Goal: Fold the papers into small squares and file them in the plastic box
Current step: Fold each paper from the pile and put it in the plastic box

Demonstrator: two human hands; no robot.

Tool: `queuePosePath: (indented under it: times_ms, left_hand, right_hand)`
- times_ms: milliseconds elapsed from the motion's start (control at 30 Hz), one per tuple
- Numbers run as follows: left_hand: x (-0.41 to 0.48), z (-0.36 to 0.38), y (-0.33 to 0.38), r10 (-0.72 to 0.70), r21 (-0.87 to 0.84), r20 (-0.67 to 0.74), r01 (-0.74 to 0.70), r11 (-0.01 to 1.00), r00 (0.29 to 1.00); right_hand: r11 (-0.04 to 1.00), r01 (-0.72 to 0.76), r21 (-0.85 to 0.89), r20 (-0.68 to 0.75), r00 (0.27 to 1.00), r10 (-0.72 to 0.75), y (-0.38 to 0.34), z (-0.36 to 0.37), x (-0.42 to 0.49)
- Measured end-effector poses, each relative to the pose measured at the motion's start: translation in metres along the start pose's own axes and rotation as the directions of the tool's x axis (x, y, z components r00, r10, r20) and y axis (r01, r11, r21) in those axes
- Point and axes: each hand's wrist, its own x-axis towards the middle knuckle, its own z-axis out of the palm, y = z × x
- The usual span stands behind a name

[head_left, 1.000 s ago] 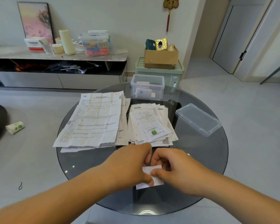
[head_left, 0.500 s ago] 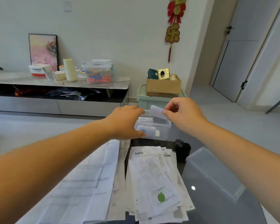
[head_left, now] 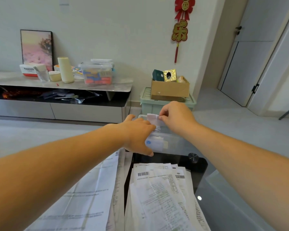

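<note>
1. My right hand (head_left: 177,117) pinches a folded paper (head_left: 153,118) between thumb and fingertips. It holds the paper upright just above the open top of the plastic box (head_left: 172,142).
2. My left hand (head_left: 138,132) lies against the box's left side with fingers stretched out and the thumb down on the front wall. It carries nothing, and I judge it is only steadying the box.
3. Through the clear wall I can see a few folded pieces (head_left: 154,144) already filed inside, one with a blue mark.
4. So this paper is folded but not yet let go; dropping it in is the step in hand.
5. Nearer me on the glass surface (head_left: 223,205) lie two unfolded piles: narrow receipts (head_left: 162,194) and, just beside them on the left, larger sheets (head_left: 90,197).
6. Both piles look thick, so I judge most of the folding and filing is left.
</note>
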Motion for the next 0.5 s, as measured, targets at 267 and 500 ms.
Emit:
queuePosePath:
  times_ms: [267,500]
  left_hand:
    - [-0.001,0.006,-0.002,0.014,-0.060,-0.064,-0.017,0.998,0.998]
    - [0.000,0.010,-0.004,0.026,-0.077,-0.106,-0.035,0.996,0.994]
  right_hand:
    - [0.997,0.078,-0.020,-0.086,0.993,-0.080,0.000,0.004,-0.004]
    - [0.993,0.063,-0.105,0.159,0.986,-0.045,-0.009,0.001,0.002]
